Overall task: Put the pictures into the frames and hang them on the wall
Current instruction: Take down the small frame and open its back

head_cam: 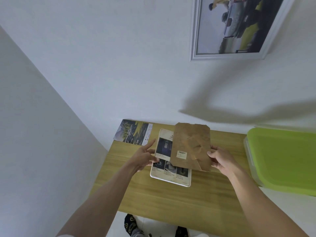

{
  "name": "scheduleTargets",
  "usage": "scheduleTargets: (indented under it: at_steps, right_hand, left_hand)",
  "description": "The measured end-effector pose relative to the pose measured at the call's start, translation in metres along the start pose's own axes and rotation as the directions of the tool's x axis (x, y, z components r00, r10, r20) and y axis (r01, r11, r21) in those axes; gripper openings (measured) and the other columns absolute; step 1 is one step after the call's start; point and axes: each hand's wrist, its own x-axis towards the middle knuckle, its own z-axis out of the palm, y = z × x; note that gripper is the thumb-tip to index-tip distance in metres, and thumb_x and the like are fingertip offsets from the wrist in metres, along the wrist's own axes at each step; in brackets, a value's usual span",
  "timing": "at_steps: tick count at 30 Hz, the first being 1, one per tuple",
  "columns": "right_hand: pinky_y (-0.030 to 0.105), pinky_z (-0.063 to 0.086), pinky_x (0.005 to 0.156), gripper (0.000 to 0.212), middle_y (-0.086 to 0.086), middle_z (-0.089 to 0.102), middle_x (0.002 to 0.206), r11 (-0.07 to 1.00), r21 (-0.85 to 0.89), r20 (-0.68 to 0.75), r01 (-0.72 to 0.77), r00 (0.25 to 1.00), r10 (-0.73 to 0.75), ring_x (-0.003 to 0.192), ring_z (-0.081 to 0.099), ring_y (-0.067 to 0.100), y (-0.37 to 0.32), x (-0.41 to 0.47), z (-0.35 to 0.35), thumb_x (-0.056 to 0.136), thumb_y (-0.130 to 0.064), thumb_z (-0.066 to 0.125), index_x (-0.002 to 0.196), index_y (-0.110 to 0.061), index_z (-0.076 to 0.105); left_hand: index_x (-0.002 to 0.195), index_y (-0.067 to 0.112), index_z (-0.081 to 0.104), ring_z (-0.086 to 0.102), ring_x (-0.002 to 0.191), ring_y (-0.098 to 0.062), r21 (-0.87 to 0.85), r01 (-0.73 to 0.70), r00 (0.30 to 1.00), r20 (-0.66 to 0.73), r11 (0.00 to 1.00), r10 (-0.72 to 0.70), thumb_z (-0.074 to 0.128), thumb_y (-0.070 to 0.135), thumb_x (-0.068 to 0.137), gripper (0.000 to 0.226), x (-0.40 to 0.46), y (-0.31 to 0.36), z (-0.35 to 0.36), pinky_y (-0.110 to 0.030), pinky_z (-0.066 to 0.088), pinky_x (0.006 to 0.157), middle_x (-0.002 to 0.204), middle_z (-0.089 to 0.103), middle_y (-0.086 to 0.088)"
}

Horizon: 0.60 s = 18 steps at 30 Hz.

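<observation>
Right hand [220,159] grips barcode-labelled brown backing board [191,146]; left hand [145,157] pinches white frame [169,178]; print unreadable.

Brown backing board [190,146] hides right part of picture in white frame [171,179]. Wall picture [236,26] cut by top edge. Green lid [283,159] cut at right. Board's label text illegible.

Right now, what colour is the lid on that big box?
Bright lime green lid, seen in the head view.
</observation>
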Motion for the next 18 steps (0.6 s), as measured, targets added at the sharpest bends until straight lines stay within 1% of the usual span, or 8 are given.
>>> scheduleTargets:
  at_steps: [2,6,9,10,12,14,16,18]
  right_hand:
    - [0.046,0.057,0.08,0.028,0.011,0.071,0.104,1.0,-0.012,-0.064,0.003,0.998,-0.003,0.094,0.068,0.028,0.004,0.007,-0.013,0.096,0.005,0.054,0.109,-0.018,0.063]
    - [0.036,0.052,0.076,0.04,0.002,0.068,0.1,0.999,-0.052,-0.247,-0.011,0.969,-0.002,0.085,0.064,0.021,0.012,0.018,-0.04,0.098,0.002,0.044,0.125,-0.021,0.061]
    - [0.027,0.047,0.06,0.041,0.002,0.066,0.101,0.994,-0.111,-0.338,-0.001,0.94,-0.037,0.076,0.06,0.015,0.018,0.016,-0.054,0.095,0.003,0.036,0.118,-0.017,0.064]
    - [0.026,0.046,0.06,0.042,0.002,0.066,0.102,0.989,-0.146,-0.362,0.005,0.93,-0.058,0.076,0.059,0.015,0.02,0.014,-0.057,0.094,0.003,0.035,0.118,-0.016,0.065]
    - [0.03,0.051,0.072,0.046,0.003,0.067,0.112,0.978,-0.207,-0.396,0.003,0.914,-0.086,0.087,0.061,0.022,0.027,0.016,-0.063,0.094,-0.001,0.035,0.128,-0.015,0.064]
    - [0.036,0.05,0.085,0.047,0.008,0.065,0.125,0.964,-0.265,-0.45,-0.024,0.887,-0.102,0.103,0.061,0.029,0.035,0.018,-0.065,0.096,-0.003,0.038,0.136,-0.014,0.058]
    - [0.038,0.051,0.083,0.045,0.012,0.064,0.126,0.907,-0.416,-0.481,-0.064,0.862,-0.16,0.107,0.061,0.034,0.044,0.02,-0.065,0.096,-0.006,0.043,0.139,-0.012,0.054]
    - [0.041,0.052,0.082,0.046,0.018,0.062,0.124,0.79,-0.604,-0.466,-0.108,0.852,-0.24,0.109,0.06,0.038,0.053,0.019,-0.061,0.095,-0.015,0.05,0.141,-0.011,0.048]
  left_hand:
    - [0.152,0.026,0.031,0.065,0.108,-0.035,-0.004,0.012,0.999,-0.037,1.0,-0.012,0.053,-0.027,0.079,0.093,0.001,-0.005,-0.004,-0.046,0.055,0.083,0.115,0.071,-0.013]
    - [0.15,0.025,0.034,0.065,0.106,-0.034,-0.077,0.01,0.994,-0.106,0.997,-0.019,0.052,-0.028,0.078,0.091,0.002,-0.014,-0.013,-0.042,0.057,0.077,0.114,0.071,-0.013]
    - [0.15,0.025,0.035,0.066,0.105,-0.033,-0.096,-0.004,0.991,-0.134,0.995,-0.009,0.052,-0.028,0.079,0.09,0.005,-0.019,-0.016,-0.041,0.057,0.076,0.115,0.071,-0.013]
    - [0.15,0.026,0.036,0.066,0.105,-0.033,-0.095,-0.006,0.991,-0.135,0.995,-0.007,0.052,-0.027,0.08,0.089,0.006,-0.02,-0.016,-0.041,0.057,0.075,0.115,0.071,-0.013]
    - [0.149,0.026,0.037,0.066,0.104,-0.033,-0.095,-0.005,0.992,-0.13,0.995,-0.007,0.051,-0.027,0.08,0.088,0.007,-0.022,-0.013,-0.039,0.057,0.073,0.115,0.071,-0.013]
    - [0.148,0.027,0.038,0.066,0.106,-0.034,-0.096,0.0,0.993,-0.119,0.995,-0.011,0.052,-0.027,0.08,0.089,0.01,-0.026,-0.009,-0.039,0.056,0.073,0.116,0.071,-0.013]
    - [0.149,0.028,0.037,0.066,0.107,-0.035,-0.097,0.008,0.994,-0.112,0.995,-0.019,0.052,-0.027,0.079,0.09,0.012,-0.03,-0.006,-0.04,0.056,0.074,0.116,0.071,-0.012]
    - [0.149,0.028,0.038,0.066,0.107,-0.035,-0.095,0.015,0.993,-0.117,0.995,-0.026,0.052,-0.027,0.078,0.09,0.014,-0.033,-0.002,-0.042,0.057,0.077,0.114,0.072,-0.011]
